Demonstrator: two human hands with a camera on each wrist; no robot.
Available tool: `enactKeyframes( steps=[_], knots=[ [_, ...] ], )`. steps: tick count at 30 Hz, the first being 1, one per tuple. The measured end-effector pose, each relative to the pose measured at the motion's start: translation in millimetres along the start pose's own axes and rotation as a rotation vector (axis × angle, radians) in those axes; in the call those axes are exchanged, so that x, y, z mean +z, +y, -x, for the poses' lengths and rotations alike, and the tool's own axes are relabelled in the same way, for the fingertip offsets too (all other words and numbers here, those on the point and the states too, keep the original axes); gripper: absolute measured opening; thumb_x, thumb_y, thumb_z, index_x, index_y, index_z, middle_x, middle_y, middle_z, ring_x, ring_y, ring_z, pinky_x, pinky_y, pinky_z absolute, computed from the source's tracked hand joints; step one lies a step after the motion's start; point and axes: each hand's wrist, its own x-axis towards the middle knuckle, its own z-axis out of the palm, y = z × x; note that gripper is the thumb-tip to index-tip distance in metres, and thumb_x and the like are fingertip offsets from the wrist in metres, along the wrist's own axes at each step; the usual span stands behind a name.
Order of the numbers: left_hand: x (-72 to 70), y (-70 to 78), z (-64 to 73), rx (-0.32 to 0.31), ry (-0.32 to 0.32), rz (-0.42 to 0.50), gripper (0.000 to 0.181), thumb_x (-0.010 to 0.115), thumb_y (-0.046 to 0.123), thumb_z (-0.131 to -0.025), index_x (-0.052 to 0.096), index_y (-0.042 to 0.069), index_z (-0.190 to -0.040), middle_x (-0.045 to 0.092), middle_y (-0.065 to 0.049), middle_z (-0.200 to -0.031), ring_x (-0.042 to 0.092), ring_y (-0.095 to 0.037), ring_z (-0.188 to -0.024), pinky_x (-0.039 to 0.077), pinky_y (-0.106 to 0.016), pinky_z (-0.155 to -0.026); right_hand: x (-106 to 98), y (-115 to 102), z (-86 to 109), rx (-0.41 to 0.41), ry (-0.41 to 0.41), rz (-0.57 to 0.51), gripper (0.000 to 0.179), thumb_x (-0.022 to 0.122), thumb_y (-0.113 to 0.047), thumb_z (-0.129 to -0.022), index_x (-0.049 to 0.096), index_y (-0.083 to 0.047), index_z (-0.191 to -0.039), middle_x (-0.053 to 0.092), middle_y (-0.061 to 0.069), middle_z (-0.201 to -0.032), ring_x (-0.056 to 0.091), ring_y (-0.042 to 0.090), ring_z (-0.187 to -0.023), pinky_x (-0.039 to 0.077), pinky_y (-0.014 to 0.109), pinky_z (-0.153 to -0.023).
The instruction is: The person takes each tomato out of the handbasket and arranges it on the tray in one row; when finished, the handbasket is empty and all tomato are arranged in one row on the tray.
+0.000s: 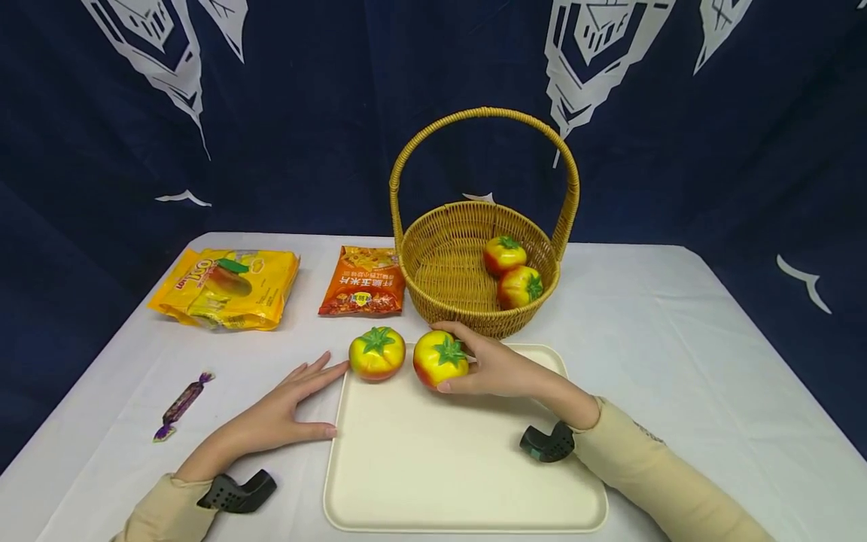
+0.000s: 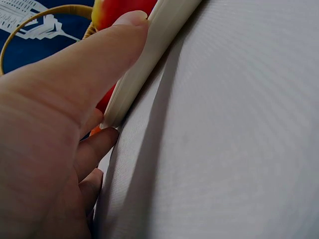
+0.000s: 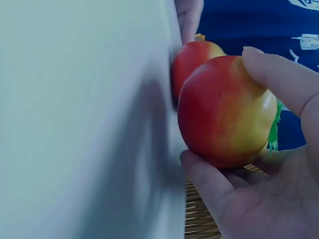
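My right hand [image 1: 497, 366] grips a yellow-and-red tomato [image 1: 439, 359] with a green leafy top, over the far part of the cream tray [image 1: 467, 467]. In the right wrist view, thumb and fingers curl round this tomato [image 3: 224, 112]. Just left of it, a second tomato [image 1: 377, 353] sits at the tray's far left corner. Fairly straight fingers of my left hand [image 1: 284, 410] touch the tray's left edge, the thumb lower down and the fingertips near the corner. The left wrist view shows its thumb [image 2: 99, 59] against the tray rim [image 2: 149, 55].
Behind the tray stands a wicker basket [image 1: 440, 290] with a tall handle and two more tomatoes [image 1: 504, 256] inside. An orange snack bag [image 1: 363, 282] and a yellow mango-print package [image 1: 226, 290] lie to its left. A purple wrapped candy [image 1: 183, 406] is left of my left hand.
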Motion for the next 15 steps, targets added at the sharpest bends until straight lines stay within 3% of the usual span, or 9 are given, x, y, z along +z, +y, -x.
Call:
enactKeyframes(
  steps=[7,15],
  knots=[
    [1.2,-0.8,-0.7,-0.005,0.015,0.002,0.084,0.074,0.05,-0.074,0.039,0.019,-0.144,0.023,-0.019,-0.15,0.013,-0.042,-0.135,0.006,-0.062,-0.105,4,11,-5.8,-0.025,0.063,0.085,0.081,0.075,-0.03,-0.081,0.03,-0.014,-0.146,0.043,0.007,-0.137,0.041,0.023,-0.123,0.037,0.045,-0.099],
    [0.9,-0.4,0.8,0.025,0.018,-0.001,0.083,0.074,0.047,-0.075,0.039,0.017,-0.144,0.024,-0.02,-0.149,0.014,-0.043,-0.135,0.008,-0.063,-0.104,7,11,-9.5,-0.06,0.079,0.142,0.08,0.075,-0.029,-0.081,0.03,-0.012,-0.146,0.042,0.009,-0.14,0.04,0.023,-0.125,0.032,0.044,-0.103]
  ],
)
